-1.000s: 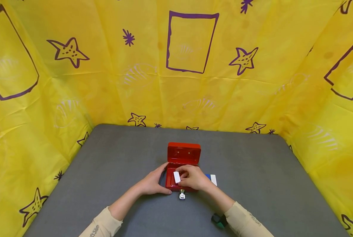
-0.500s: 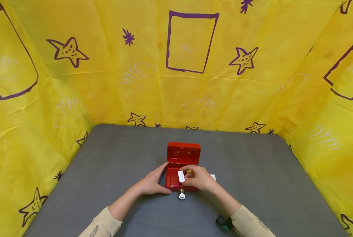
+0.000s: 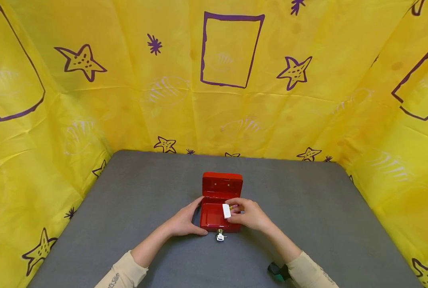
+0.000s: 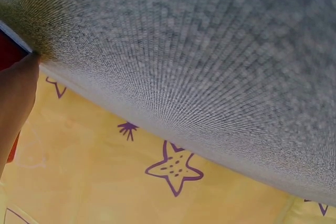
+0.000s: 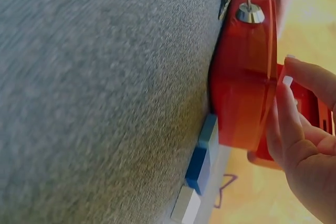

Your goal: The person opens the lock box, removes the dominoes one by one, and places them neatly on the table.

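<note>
A small red cash box (image 3: 214, 214) stands with its lid (image 3: 222, 185) raised and a key in its front lock (image 3: 219, 235). My left hand (image 3: 185, 219) holds the box's left side, thumb at the front corner and fingers reaching to the back corner. Above the right part of the box, my right hand (image 3: 249, 214) pinches a small white block (image 3: 226, 211) between thumb and fingers. Bits of yellow and pink show behind that block; what they belong to is unclear. The box's right interior is hidden by this hand.
Beside the box, in the right wrist view, a green block (image 5: 208, 130), a blue block (image 5: 197, 169) and a white block (image 5: 186, 204) lie in a row on the grey table (image 3: 156, 180). A dark green-black object (image 3: 279, 272) sits by the right sleeve. Yellow cloth (image 3: 127, 100) encloses the table.
My right hand has moved rightward over the box, carrying the white block from its middle to its right part. The blocks beside the box became hidden in the head view. My left hand stays put.
</note>
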A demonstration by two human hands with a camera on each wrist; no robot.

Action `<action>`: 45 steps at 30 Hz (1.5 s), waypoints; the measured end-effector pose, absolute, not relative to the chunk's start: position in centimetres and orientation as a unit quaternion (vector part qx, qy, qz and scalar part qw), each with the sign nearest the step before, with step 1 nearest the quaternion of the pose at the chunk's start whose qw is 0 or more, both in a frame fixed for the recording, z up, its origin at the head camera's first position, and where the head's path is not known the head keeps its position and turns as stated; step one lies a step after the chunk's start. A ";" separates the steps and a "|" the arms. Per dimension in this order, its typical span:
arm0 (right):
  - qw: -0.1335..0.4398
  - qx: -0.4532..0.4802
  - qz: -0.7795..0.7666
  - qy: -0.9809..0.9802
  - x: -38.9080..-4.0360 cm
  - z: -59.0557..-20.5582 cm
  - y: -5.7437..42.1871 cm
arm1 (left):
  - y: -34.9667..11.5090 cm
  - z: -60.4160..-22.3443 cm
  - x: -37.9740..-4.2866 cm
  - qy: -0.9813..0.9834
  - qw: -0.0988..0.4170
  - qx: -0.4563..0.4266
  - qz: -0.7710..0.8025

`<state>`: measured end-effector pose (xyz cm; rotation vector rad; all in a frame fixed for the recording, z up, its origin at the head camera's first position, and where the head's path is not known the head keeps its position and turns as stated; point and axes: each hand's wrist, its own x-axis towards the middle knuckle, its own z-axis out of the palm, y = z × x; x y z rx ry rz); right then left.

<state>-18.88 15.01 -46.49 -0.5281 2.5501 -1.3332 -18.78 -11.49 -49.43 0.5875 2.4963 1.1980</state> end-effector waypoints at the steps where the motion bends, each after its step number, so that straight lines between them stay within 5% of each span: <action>1: 0.107 -0.178 -0.454 0.867 -18.9 -46.4 15.1 | -11.5 -49.4 -18.8 0.871 0.155 0.204 0.419; 45: 0.095 -0.118 -0.454 0.878 -17.7 -47.5 23.3 | -11.4 -49.8 -18.9 0.878 0.157 0.194 0.409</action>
